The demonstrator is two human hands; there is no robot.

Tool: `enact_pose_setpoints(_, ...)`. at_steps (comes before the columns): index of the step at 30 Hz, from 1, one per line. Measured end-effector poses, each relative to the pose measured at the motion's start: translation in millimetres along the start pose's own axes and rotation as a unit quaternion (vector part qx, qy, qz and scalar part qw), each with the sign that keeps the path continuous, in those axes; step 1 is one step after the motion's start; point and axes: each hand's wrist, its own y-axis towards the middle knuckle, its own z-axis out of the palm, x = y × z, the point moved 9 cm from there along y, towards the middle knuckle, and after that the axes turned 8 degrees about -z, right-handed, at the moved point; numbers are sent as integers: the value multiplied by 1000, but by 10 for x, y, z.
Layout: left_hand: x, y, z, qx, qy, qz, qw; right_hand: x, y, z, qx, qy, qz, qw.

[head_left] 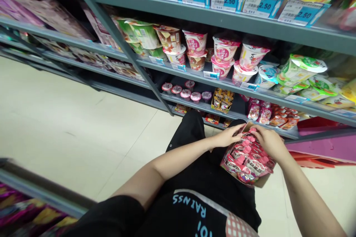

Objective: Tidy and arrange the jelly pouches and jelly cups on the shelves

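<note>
An open cardboard box full of pink-capped spout pouches rests at my lap, tilted toward me. My left hand is closed on the box's far left edge, fingertips at the cardboard. At the far end of the box, my right hand has its fingers closed around a pouch's pink cap. That hand's palm covers the box's right upper corner. The pouches stand packed in rows, their red and white fronts facing up.
A grey shelf unit runs ahead with stacked dessert cups. The low shelf bears small cups, a box of yellow packets and pink pouches. Red and purple bins stand at right. Another shelf edge is at lower left.
</note>
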Motion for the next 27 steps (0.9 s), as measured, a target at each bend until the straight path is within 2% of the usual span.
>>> enact_pose_setpoints(4,-124,-56,3,15,54,6,998,102,-139,-28,-95,-11,79,992)
enact_pose_setpoints(7,-178,-106,-2,18,94,-11,995,65,-320,-127,-182,32,132,974)
enact_pose_setpoints(9,-206,-139,-1,19,117,-20,993,3,-420,-205,-230,90,134,960)
enact_pose_setpoints(11,-225,-166,3,21,143,-27,989,-46,-446,-227,-235,154,117,952)
enact_pose_setpoints(13,-237,-178,11,26,163,-31,986,-63,-418,-208,-208,160,116,958)
enact_pose_setpoints(17,-297,-112,4,28,167,-29,985,22,-308,-153,-155,33,143,977)
enact_pose_setpoints(20,-348,1,-63,-4,189,-60,980,134,-284,-141,-128,0,110,986)
enact_pose_setpoints(22,-392,67,-116,-31,226,-83,970,141,-418,-276,-178,41,77,980)
enact_pose_setpoints(25,-434,116,-168,-61,288,-105,950,-47,-845,-557,-307,93,85,943)
enact_pose_setpoints(27,-426,121,-187,-72,316,-114,939,-178,-1056,-586,-321,59,105,939)
